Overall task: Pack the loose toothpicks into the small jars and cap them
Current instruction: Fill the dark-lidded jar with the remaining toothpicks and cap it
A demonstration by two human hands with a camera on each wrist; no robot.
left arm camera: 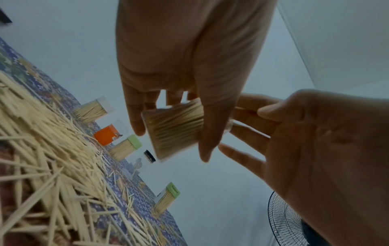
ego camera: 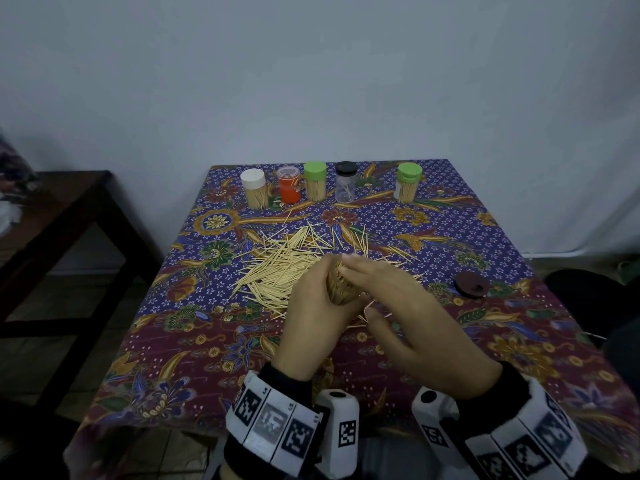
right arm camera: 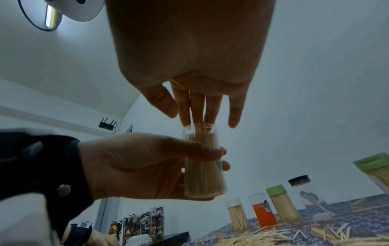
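The clear jar (right arm camera: 203,166), nearly full, is above the loose toothpicks (ego camera: 277,268). Our left hand (ego camera: 311,317) grips it steady; our straight right fingers (right arm camera: 196,108) press the tips down. Its dark cap (ego camera: 471,285) waits at 3 o'clock.

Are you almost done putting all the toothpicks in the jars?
Not yet. Five capped jars stand at the back, though the black-lidded jar looks nearly empty. The left hand holds an open jar packed full while the right hand presses the tips down. Its dark lid and a big pile remain.
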